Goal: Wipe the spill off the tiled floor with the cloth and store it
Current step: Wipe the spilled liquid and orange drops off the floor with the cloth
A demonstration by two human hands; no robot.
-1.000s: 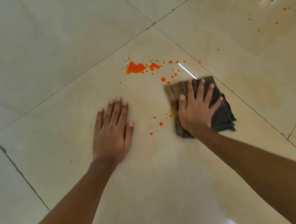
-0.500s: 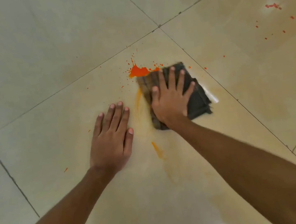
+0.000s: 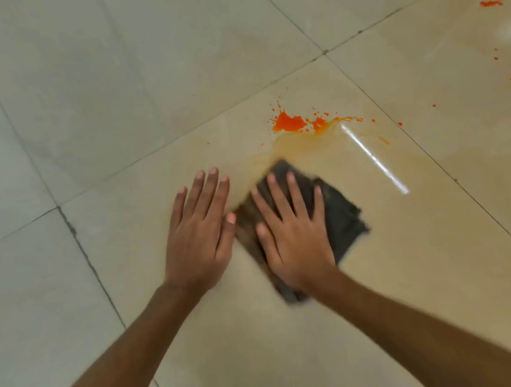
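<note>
The cloth (image 3: 341, 214) is dark grey, folded to a rough rectangle, with a brownish stain on its left edge; its outline is blurred. It lies on the tiled floor (image 3: 103, 83) near the centre of the frame. Its long sides run from upper left to lower right, and one corner points up at the orange spill (image 3: 290, 122). The right hand (image 3: 296, 240) presses flat on it with straight, spread fingers. The left hand (image 3: 196, 246) lies flat and open on the floor just left of it. A pale orange smear (image 3: 306, 144) lies between cloth and spill.

Bare tiled floor (image 3: 73, 103) lies open on the far, right and near sides of the cloth (image 3: 342, 217). Left side blocked: left hand (image 3: 198, 236) flat on floor just beside cloth.
</note>
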